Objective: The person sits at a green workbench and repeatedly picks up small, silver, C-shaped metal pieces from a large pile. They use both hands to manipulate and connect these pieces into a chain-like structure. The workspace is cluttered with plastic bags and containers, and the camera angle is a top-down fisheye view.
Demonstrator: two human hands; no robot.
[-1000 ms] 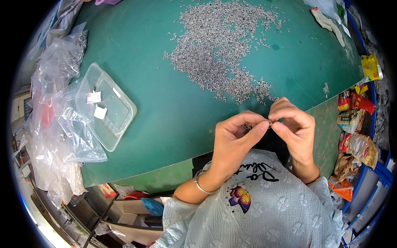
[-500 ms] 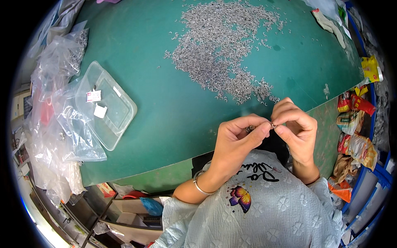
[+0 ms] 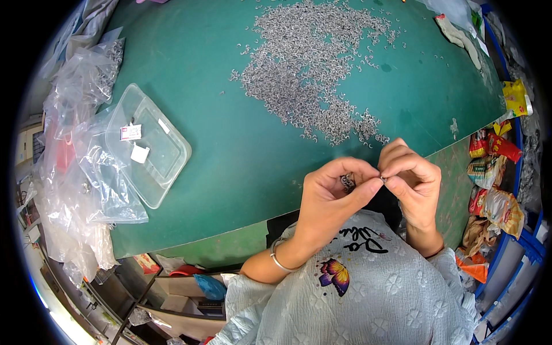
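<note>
Metal rings (image 3: 348, 182), a small silvery cluster, sit pinched in my left hand (image 3: 329, 202) just above the near table edge, right in front of my chest. Left thumb and fingers are curled tight around them, narrow grip, holding. Right hand (image 3: 409, 185) is also closed narrow, thumb and forefinger tips pressed on a tiny piece (image 3: 382, 179) where the two hands meet; too small for me to tell what that piece is. Both hands touch at the fingertips. Bracelet (image 3: 277, 261) on my left wrist.

Green table (image 3: 230, 155) runs under everything. Big loose pile of small silvery parts (image 3: 313, 63) is spread across the far middle of it, its near fringe reaching down to just beyond my right knuckles. Pile is apart from the hands, not touching as far as I can see.

Clear plastic tray (image 3: 146, 146) lies on the left side of the table, well apart from the hands, tilted diagonally, with two small white tags (image 3: 131, 133) inside. Crumpled clear plastic bags (image 3: 75, 167) lie beside and partly under it, hanging over the left table edge.

Far right corner: a light cloth glove (image 3: 457, 34). Colourful snack packets (image 3: 489, 172) are stacked off the right edge of the table, next to blue shelving (image 3: 520, 241).
</note>
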